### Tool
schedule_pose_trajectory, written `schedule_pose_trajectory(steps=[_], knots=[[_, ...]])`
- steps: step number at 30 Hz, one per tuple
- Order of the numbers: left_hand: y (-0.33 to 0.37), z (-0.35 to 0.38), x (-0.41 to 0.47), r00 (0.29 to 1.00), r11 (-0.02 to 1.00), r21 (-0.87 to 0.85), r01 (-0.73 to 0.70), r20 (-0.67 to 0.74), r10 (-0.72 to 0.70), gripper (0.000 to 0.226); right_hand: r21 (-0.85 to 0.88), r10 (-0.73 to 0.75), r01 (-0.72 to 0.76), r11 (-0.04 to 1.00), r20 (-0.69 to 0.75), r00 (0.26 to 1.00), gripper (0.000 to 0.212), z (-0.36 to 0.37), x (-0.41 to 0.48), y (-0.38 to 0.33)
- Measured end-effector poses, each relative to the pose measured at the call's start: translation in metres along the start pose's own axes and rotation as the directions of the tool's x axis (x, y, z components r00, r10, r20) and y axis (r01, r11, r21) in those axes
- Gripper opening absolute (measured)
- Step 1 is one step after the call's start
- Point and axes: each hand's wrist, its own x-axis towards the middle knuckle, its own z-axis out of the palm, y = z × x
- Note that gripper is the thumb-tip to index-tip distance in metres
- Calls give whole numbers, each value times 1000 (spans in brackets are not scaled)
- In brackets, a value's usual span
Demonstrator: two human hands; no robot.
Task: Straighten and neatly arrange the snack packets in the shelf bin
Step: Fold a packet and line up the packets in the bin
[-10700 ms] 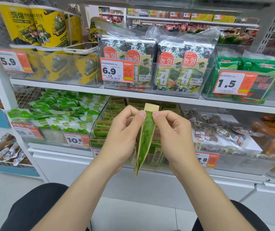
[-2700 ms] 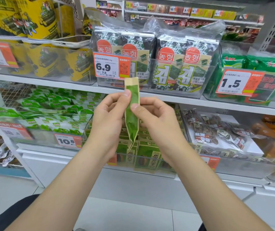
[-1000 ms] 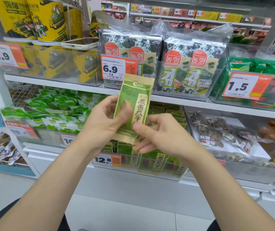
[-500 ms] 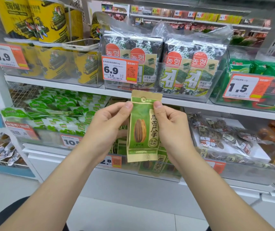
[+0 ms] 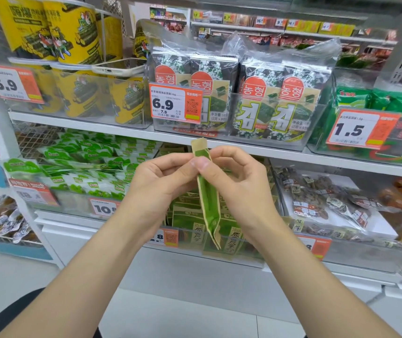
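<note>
A green and tan sunflower seed packet [image 5: 208, 203] hangs upright and edge-on in front of the lower shelf. My left hand [image 5: 163, 184] and my right hand [image 5: 239, 189] both pinch it near its top, thumbs and forefingers meeting at the upper seam. Behind and below the hands stands the clear shelf bin [image 5: 251, 257], holding several more of the same green packets [image 5: 231, 237] standing in rows, partly hidden by my hands.
To the left, a bin of light green packets [image 5: 85, 164]; to the right, a bin of brown snack bags [image 5: 329, 201]. The upper shelf carries yellow tubs [image 5: 73, 32], seaweed packs [image 5: 258, 98] and orange price tags [image 5: 174, 102]. A phone [image 5: 119, 67] lies on the yellow tubs.
The packet has turned from facing me to edge-on. Both hands keep their pinch near its top.
</note>
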Motion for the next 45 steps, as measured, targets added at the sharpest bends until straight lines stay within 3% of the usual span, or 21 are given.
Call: schedule_pose_trajectory(steps=[3, 5, 7, 10, 13, 15, 18, 24, 27, 30, 34, 38, 42, 45], knots=[[-1, 1, 1, 1000, 1000, 4, -4, -16, 4, 33, 99, 66, -64, 993, -17, 998, 10, 5, -1, 2], [-1, 3, 0, 999, 1000, 11, 1, -44, 0, 32, 258, 194, -191, 947, 17, 981, 11, 8, -1, 6], [-2, 4, -1, 998, 1000, 16, 3, -63, -2, 27, 300, 227, -227, 927, 34, 973, 18, 10, 0, 9], [-1, 5, -2, 995, 1000, 26, -3, -103, 6, 22, 136, 115, -112, 984, -16, 993, 34, 10, 1, 9], [-1, 4, -1, 985, 1000, 18, -19, -174, 22, 15, -128, 64, -62, 990, 15, 998, 31, 3, 2, 10], [0, 3, 1, 974, 1000, -4, -30, -225, 28, 4, -331, 67, -44, 943, 59, 996, 35, -2, 3, 10], [1, 0, 4, 952, 998, -35, -60, -303, 47, 5, -534, 60, 16, 845, 126, 990, 40, -6, 0, 5], [-1, 6, 4, 918, 986, -107, -127, -389, 76, 8, -691, -70, 165, 704, 164, 984, 38, -11, -2, 1], [-2, 5, 6, 906, 982, -127, -142, -416, 77, 6, -695, -137, 233, 680, 192, 972, 25, -14, 0, 4], [0, 4, 5, 952, 995, -52, -90, -298, 70, 13, -639, -186, 291, 711, 228, 956, 14, -15, 1, 6], [0, 7, -5, 996, 995, 90, 42, -78, -35, 47, -509, -213, 286, 812, 197, 957, 14, -15, 2, 7], [1, 5, -9, 999, 979, 199, 49, -26, -45, 75, -397, -133, 182, 900, 148, 980, 12, -22, 10, 7], [2, 3, -9, 998, 972, 228, 58, -11, -57, 69, -348, -32, 83, 934, 150, 988, 13, -28, 9, 4], [4, 2, -7, 994, 982, 157, 108, 4, -110, 62, -318, 15, 37, 947, 161, 987, 15, -25, 7, 5]])
